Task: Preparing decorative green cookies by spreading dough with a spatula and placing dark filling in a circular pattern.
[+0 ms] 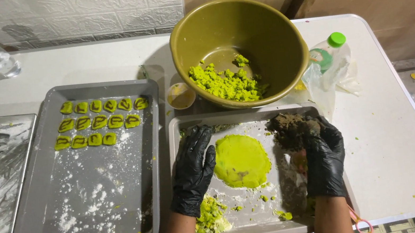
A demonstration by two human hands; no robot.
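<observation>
Green dough disc between two gloved hands, dark filling held at its right

In the lower middle of the frame a flattened green dough disc (241, 160) lies on a floured grey tray (281, 227) on the white table (399, 150). It is roughly round, a little taller than wide, so it has no strong long axis. The left hand (193, 169), in a black glove, rests flat on the tray just left of the disc, fingers (201, 138) together and stretched toward the top of the frame, touching or all but touching the disc's left edge. The right hand (324, 162), also gloved, is just right of the disc, its fingers curled and clamped on a dark brown lump of filling (290, 129) held above the tray's upper right part. The disc thus lies directly left of the lump, and the left hand is the nearer of the two to it.

Loose green scraps (211, 216) sit at the tray's lower left. Above the tray stands an olive bowl (265, 28) with crumbled green dough (224, 83), a small cup (181, 96) at its left and a green-capped bottle (330, 55) at its right. In the left half of the frame a second grey tray (46, 228) carries rows of small shaped green pieces (98, 121)
</observation>
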